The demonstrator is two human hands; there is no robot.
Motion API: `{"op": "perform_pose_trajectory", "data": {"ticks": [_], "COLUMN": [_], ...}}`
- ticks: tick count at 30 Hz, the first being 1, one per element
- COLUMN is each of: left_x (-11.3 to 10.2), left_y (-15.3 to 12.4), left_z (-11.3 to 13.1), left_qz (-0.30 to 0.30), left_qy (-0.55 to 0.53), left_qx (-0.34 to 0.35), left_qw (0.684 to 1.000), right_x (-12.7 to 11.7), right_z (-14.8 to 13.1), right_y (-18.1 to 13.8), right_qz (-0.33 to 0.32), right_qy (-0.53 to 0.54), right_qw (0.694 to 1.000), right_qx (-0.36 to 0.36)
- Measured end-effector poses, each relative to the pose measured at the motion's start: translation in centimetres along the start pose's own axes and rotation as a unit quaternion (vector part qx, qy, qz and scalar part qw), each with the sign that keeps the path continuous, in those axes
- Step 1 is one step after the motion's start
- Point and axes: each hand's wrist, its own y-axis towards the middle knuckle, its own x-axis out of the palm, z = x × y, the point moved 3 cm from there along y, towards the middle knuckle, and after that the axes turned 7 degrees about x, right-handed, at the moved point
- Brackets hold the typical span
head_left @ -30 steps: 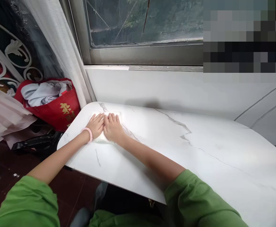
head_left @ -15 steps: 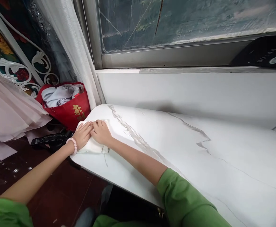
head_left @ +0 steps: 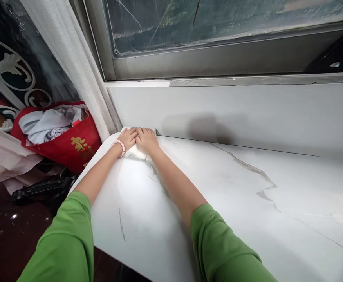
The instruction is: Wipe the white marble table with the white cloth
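A folded white cloth lies on the white, grey-veined tabletop, at its far left corner by the wall. On the cloth's left part rests my left hand, a pink beaded bracelet round its wrist, fingers close together and holding the cloth down. Right beside it, fingertips nearly touching, my right hand is bent over the cloth and grips it against the surface. Both hands hide much of the cloth.
Left of the table stands a red bag stuffed with pale fabric, below a white curtain. A black object lies under the bag. Behind the tabletop rise a white wall and a metal window frame.
Both hands have moved the cloth away from me, from the table's left edge to its far corner by the wall. The camera view has shifted as well.
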Motion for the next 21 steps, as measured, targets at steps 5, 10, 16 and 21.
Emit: {"op": "perform_pose_trajectory", "data": {"ticks": [5, 10, 16, 21], "left_x": [0.1, -0.1, -0.6, -1.2], "left_y": [-0.1, -2.6, -9.7, -15.9], "left_z": [1.0, 4.6, 13.2, 21.2], "left_qz": [-0.006, -0.007, 0.016, 0.026], "left_qy": [0.011, 0.023, 0.04, 0.027], "left_qx": [-0.013, -0.025, -0.034, 0.012], "left_qw": [1.0, 0.999, 0.999, 0.999], "right_x": [-0.6, -2.3, -6.1, -10.0], "right_z": [0.6, 0.6, 0.2, 0.3], "right_y": [-0.8, -4.5, -13.3, -22.2], "right_qz": [-0.002, -0.005, -0.016, -0.038], "right_qy": [0.004, 0.019, 0.023, 0.043], "right_qw": [1.0, 0.999, 0.992, 0.985], "right_qx": [-0.015, -0.026, -0.119, -0.164]}}
